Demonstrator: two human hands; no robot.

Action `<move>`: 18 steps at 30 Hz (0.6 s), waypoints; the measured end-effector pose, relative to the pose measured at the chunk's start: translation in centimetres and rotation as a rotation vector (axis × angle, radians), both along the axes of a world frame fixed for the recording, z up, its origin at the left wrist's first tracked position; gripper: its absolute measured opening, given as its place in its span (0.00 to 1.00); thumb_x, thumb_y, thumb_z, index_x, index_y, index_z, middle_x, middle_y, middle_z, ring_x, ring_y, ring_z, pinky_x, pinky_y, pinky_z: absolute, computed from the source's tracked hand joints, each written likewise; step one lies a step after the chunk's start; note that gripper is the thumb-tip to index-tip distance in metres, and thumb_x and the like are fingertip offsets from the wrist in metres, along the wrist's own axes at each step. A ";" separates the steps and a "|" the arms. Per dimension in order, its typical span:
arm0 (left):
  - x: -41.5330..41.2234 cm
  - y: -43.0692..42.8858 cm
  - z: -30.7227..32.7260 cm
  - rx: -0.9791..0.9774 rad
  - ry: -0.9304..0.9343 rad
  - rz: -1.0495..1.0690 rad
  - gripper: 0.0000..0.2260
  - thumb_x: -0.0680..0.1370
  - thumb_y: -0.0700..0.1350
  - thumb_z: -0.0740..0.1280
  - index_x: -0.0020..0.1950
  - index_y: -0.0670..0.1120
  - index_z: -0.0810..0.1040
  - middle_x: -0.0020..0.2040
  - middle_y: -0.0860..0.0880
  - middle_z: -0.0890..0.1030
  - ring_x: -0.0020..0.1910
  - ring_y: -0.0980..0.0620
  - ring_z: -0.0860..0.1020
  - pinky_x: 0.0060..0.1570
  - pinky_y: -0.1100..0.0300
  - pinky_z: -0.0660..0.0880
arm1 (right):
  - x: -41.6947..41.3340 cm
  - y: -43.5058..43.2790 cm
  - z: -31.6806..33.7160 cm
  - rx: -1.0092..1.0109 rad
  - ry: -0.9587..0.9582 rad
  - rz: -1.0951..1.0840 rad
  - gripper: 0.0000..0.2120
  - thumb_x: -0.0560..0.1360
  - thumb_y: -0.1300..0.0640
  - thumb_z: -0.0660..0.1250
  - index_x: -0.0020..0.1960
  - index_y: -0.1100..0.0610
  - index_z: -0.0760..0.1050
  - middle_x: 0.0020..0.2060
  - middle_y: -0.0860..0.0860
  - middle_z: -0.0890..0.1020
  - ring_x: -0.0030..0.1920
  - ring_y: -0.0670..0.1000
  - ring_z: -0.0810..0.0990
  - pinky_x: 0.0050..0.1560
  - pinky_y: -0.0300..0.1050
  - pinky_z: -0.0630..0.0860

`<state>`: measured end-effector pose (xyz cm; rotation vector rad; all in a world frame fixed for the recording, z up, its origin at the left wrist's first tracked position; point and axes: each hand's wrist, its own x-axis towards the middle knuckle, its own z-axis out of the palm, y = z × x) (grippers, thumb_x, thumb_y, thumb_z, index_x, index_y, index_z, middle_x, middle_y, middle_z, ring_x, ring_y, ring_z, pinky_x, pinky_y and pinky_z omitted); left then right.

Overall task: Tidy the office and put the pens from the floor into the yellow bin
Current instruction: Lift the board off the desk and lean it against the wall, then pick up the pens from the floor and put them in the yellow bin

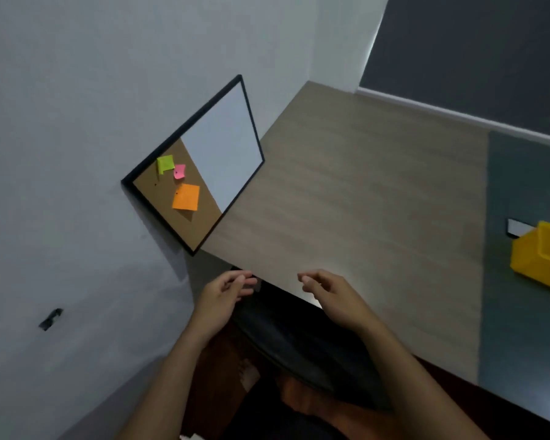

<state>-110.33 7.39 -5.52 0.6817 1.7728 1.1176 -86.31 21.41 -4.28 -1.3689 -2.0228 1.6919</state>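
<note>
**Desk surface and what rests on it**

Wood-grain desk top [362, 192], pale brown, set against a white wall [77, 122] on its far-left edge. A grey-green mat [521, 312] covers the desk's right part. Hands hover over the near edge, empty, so places are given from them.

- Black-framed combination board [204, 163], ahead and left of the hands, bottom edge on the desk, leaning back on the wall. Half cork, half whiteboard.
- Yellow bin [543, 258], well to the right of the hands, standing on the mat, open side up; inside not visible.
- Small white, dark-edged object [516, 228] just behind the bin on the mat; kind unclear.
</note>
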 end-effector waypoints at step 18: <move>28.9 1.9 2.9 -0.021 -0.007 -0.497 0.12 0.89 0.46 0.61 0.64 0.48 0.83 0.58 0.51 0.89 0.59 0.46 0.87 0.65 0.49 0.79 | 34.6 -11.6 0.2 0.079 0.058 -0.533 0.13 0.87 0.49 0.65 0.67 0.47 0.83 0.60 0.40 0.85 0.62 0.38 0.82 0.63 0.38 0.76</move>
